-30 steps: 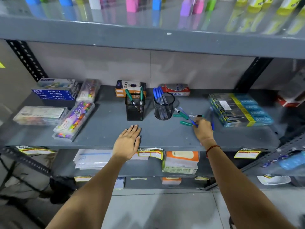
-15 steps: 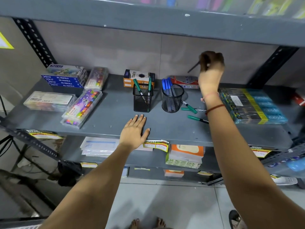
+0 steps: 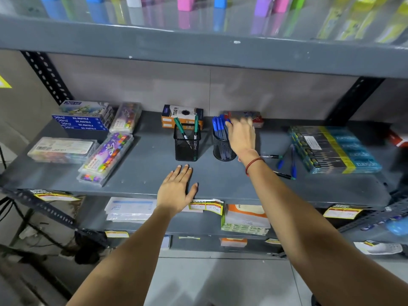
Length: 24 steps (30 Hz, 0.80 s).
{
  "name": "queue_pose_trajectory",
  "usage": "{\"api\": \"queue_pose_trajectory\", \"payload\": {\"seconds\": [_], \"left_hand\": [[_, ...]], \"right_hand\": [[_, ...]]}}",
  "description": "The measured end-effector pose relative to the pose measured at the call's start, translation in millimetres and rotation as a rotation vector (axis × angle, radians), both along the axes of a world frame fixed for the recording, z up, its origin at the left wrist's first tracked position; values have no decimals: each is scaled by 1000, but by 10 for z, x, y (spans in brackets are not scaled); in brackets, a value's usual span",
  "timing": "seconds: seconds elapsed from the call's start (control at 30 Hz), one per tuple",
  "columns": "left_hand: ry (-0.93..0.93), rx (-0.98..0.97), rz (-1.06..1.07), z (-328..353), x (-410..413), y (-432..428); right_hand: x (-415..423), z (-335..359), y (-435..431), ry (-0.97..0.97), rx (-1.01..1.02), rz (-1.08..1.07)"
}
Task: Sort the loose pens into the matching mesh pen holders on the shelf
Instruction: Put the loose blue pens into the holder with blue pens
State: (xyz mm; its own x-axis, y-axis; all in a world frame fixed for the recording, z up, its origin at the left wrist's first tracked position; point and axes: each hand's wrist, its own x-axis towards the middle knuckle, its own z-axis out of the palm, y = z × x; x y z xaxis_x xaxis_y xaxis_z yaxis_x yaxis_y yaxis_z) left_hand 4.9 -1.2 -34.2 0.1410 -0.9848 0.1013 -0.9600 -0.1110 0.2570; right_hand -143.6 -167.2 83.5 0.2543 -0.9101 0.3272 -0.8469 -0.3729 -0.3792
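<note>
A square black mesh holder [image 3: 187,143] stands mid-shelf with two green pens [image 3: 181,129] in it. Right of it, a round mesh holder [image 3: 221,151] holds several blue pens [image 3: 217,125]. My right hand [image 3: 241,135] hovers at this holder's right rim, blurred, its thumb touching a blue cap; whether it grips a pen is unclear. Palm down, with fingers spread, my left hand [image 3: 176,189] rests on the shelf in front of the square holder. Loose pens lie right of my right wrist: two blue [image 3: 293,165], and green-capped ones [image 3: 269,156] [image 3: 284,175].
The grey shelf [image 3: 141,173] carries oil pastel boxes [image 3: 81,122] and crayon packs [image 3: 106,159] at left, small boxes [image 3: 181,113] behind the holders, and a wrapped pack [image 3: 333,149] at right. An upper shelf [image 3: 198,47] overhangs. Paper stacks sit on the shelf below.
My right hand rose from the loose pens with a pen, then came down to the round holder of blue pens. The left hand stayed flat on the shelf.
</note>
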Motion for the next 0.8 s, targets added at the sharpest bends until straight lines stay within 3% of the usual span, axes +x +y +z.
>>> {"api": "queue_pose_trajectory", "payload": {"seconds": [0.2,0.47,0.67,0.8], "left_hand": [[6,-28,3,18,-13,4],[7,-34,15,30,-30,20],[6,-25,14,51,-36,29],[12,-25,15,41,-37,32]], "right_hand": [[-414,-55,-106,-90,62,-139],[-1154,-426,-20,32,370,-460],[-1170,-470,28,18,348,-487],[-1186,-324,89,-158,239,-609]]}}
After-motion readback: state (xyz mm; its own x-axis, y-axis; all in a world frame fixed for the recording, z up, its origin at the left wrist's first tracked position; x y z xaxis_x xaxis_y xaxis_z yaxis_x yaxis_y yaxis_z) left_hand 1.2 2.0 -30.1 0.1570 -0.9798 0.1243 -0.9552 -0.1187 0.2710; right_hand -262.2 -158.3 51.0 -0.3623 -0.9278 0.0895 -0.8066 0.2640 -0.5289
